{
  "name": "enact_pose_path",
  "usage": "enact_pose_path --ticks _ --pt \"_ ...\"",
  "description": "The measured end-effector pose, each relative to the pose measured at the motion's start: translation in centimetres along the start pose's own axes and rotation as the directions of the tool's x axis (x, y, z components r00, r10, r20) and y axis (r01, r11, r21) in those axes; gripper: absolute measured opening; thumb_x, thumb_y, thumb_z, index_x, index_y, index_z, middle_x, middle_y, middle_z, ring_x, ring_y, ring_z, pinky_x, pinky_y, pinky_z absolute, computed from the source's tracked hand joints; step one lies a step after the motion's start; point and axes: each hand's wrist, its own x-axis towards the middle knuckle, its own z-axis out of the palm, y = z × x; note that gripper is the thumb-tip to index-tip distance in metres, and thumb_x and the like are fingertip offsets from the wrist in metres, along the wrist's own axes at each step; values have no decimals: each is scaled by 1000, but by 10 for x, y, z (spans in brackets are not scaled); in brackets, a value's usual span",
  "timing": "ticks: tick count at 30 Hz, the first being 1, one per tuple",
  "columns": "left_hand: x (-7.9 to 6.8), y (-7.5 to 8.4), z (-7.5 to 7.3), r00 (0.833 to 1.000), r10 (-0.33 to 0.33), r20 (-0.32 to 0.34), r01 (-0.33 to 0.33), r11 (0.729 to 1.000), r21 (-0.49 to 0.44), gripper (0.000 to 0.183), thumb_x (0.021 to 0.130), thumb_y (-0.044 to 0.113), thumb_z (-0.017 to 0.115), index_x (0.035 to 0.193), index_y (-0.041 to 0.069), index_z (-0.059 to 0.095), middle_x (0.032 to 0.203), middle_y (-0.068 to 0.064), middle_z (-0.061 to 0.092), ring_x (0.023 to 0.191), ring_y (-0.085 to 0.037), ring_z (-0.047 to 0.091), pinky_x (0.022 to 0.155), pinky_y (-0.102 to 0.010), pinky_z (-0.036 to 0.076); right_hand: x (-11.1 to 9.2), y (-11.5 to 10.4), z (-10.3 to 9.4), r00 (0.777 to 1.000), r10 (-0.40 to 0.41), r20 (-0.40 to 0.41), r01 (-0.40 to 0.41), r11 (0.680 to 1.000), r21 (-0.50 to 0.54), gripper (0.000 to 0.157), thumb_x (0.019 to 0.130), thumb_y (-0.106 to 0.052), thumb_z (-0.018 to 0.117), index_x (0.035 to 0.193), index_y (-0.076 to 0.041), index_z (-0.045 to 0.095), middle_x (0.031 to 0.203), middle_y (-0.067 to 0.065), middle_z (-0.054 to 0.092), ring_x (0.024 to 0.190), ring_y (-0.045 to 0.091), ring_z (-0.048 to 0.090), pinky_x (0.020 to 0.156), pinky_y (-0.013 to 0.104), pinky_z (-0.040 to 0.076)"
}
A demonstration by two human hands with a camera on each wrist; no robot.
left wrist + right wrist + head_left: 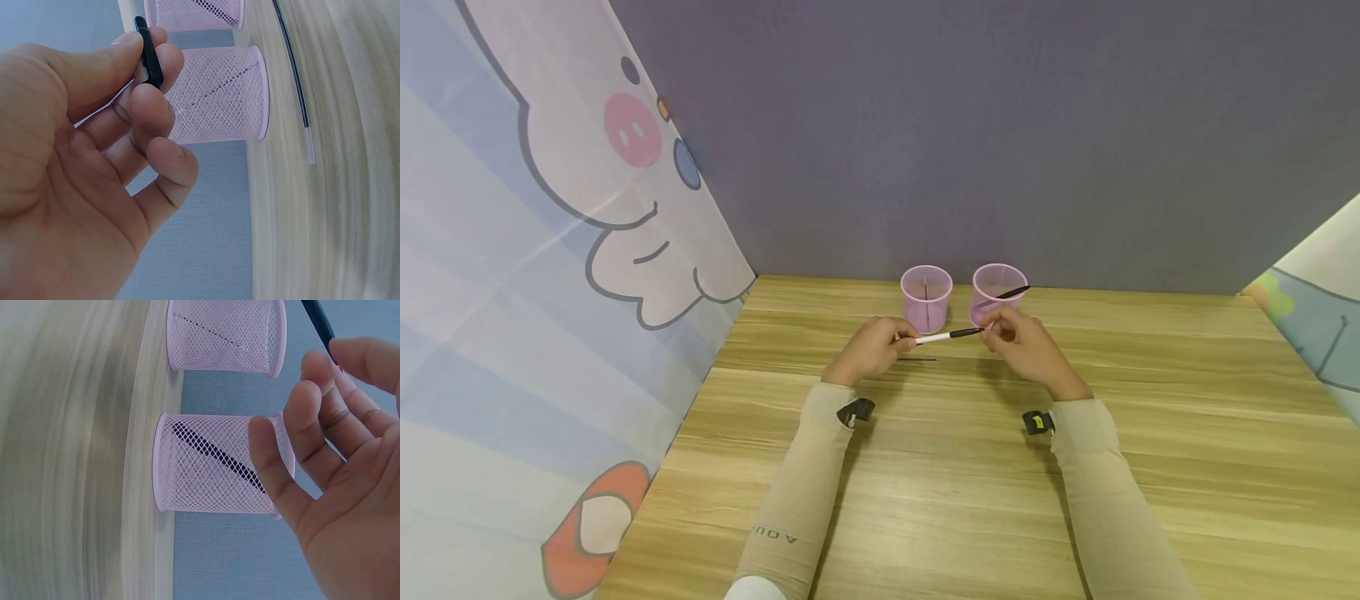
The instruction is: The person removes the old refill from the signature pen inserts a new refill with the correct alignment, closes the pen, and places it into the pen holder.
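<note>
My left hand (874, 346) pinches a white pen (934, 338) with a black front section between thumb and fingers. Its black end piece (149, 53) sticks out past the fingertips in the left wrist view. At the pen's pointed tip is my right hand (1021, 343), thumb and fingertips pinching it, the other fingers loosely bent. On the table, under the left hand, lies a thin dark refill (294, 69) with a pale end. Just behind the hands stand two pink mesh cups, a left cup (917, 314) and a right cup (215, 419).
A thin dark stick (927, 304) stands in the left cup. Leaning in the right cup is a black pen (1013, 292), its top above the rim. The wooden table (955, 500) ends at a grey wall (970, 150) close behind the cups; a cartoon curtain (550, 333) hangs at left.
</note>
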Motion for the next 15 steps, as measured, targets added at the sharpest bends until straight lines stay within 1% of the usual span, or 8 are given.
enact_pose_path --ticks 2,6,9,15 --pt "0 0 0 1000 -2 3 2 1000 -1 14 100 15 66 106 9 77 93 -3 73 82 -14 63 76 -30 52 0 -1 0 1000 -14 -2 14 1000 10 11 99 -9 65 109 -5 64 80 6 66 76 16 59 73 24 48" --pt "0 0 -1 1000 -6 5 6 1000 -2 14 100 15 65 106 8 77 93 -3 72 82 -15 63 76 -31 52 0 -1 0 999 -31 -10 31 999 34 9 98 -6 66 106 -4 65 79 7 64 73 14 58 69 23 47" --pt "0 1 -1 1000 -9 7 9 1000 -3 14 100 15 65 106 9 77 94 -3 73 83 -15 63 77 -31 53 0 0 0 999 -41 -16 41 998 36 8 97 -4 66 105 -3 65 78 7 63 71 12 56 66 23 46" --pt "0 0 0 1000 -4 7 4 1000 7 14 100 15 65 107 9 77 94 -2 73 82 -14 63 76 -30 53 0 1 0 998 -62 -23 63 998 31 7 97 -2 66 103 -2 65 77 7 62 70 11 55 65 23 45"
